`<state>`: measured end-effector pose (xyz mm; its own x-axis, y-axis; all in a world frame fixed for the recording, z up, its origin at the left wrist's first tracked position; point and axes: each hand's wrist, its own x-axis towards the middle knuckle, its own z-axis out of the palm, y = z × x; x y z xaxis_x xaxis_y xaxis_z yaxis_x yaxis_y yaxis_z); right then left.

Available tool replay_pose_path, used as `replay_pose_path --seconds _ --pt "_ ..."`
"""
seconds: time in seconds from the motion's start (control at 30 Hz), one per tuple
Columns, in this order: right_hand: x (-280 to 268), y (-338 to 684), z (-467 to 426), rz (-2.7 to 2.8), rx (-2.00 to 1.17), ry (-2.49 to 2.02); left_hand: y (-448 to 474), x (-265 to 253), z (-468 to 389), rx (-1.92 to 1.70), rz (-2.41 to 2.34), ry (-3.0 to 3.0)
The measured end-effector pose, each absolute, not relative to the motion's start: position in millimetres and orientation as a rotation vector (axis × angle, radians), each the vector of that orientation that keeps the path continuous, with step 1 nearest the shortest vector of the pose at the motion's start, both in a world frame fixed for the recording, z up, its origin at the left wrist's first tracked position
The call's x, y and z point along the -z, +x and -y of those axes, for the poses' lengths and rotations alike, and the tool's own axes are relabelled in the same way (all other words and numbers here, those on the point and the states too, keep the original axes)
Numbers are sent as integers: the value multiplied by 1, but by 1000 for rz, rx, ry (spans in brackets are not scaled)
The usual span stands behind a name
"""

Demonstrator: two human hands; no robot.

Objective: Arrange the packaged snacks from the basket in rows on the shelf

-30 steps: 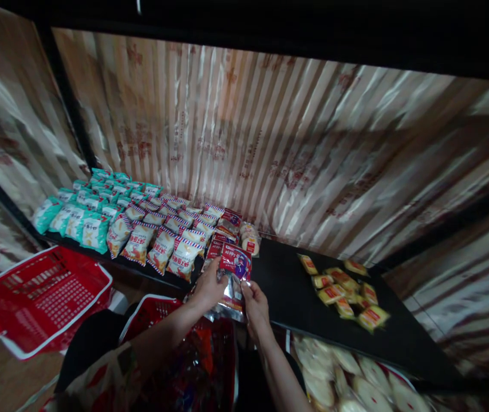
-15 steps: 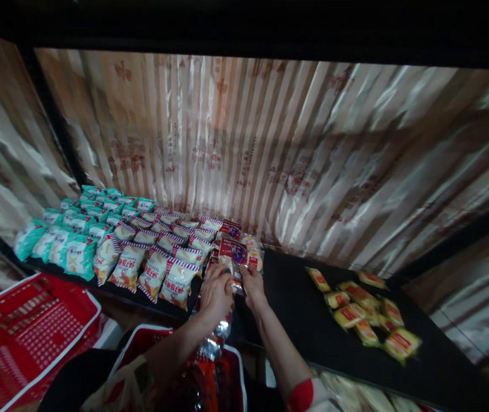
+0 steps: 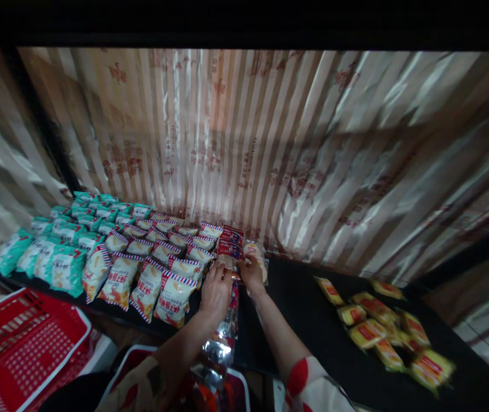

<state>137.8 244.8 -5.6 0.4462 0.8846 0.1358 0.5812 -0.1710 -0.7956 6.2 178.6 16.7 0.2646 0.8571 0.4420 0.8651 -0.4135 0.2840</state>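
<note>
My left hand [image 3: 216, 290] and my right hand [image 3: 252, 274] are close together at the middle of the black shelf. Both are closed on a dark red snack packet [image 3: 229, 262], the left fingers over its near end, the right ones at its side. Beyond it, another dark red packet [image 3: 232, 233] lies against the back wall. Shiny silver and red wrapping [image 3: 220, 348] trails from under my left hand towards the basket below; whether it joins the held packet I cannot tell. A clear packet with pale round contents [image 3: 255, 252] sits just beyond my right hand.
Left of my hands stand rows of white snack bags with striped tops [image 3: 174, 297], then teal bags [image 3: 67, 269]. Yellow packets [image 3: 369, 333] are scattered to the right on the black shelf [image 3: 300, 309]. Red baskets [image 3: 25, 349] stand below the front edge. A dark beam [image 3: 244, 26] crosses above.
My hands stay at the dark red packets, and the right fingers have shifted slightly along the side. More silver wrapping shows below my left hand. The view has shifted a little.
</note>
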Motion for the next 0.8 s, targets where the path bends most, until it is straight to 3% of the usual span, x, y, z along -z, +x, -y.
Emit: replay_pose_path --seconds 0.27,0.53,0.8 --pt "-6 132 -247 1391 -413 -1961 8 -23 -188 595 1660 -2440" --pt "-5 126 -245 1446 -264 -2064 5 -17 -197 605 1676 -2446" --pt "6 127 -257 1445 -241 -1857 6 -14 -199 660 1739 -2437"
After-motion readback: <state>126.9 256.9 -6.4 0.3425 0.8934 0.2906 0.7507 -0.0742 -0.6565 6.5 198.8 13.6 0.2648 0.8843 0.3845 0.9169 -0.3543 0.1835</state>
